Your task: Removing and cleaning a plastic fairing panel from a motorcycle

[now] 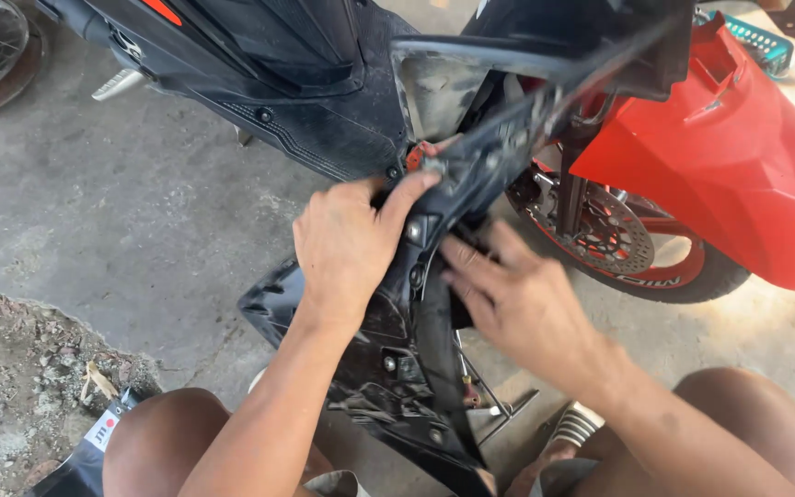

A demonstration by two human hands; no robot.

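While the left hand (347, 248) clamps on the black fairing panel (397, 368) of the scooter, the right hand (517, 299) lies flat on it, fingers apart, beside the red front fender (729, 156).

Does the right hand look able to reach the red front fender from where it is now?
Probably yes: the right hand rests on the black panel, and the red fender lies up to its right with only open space and the front wheel between.
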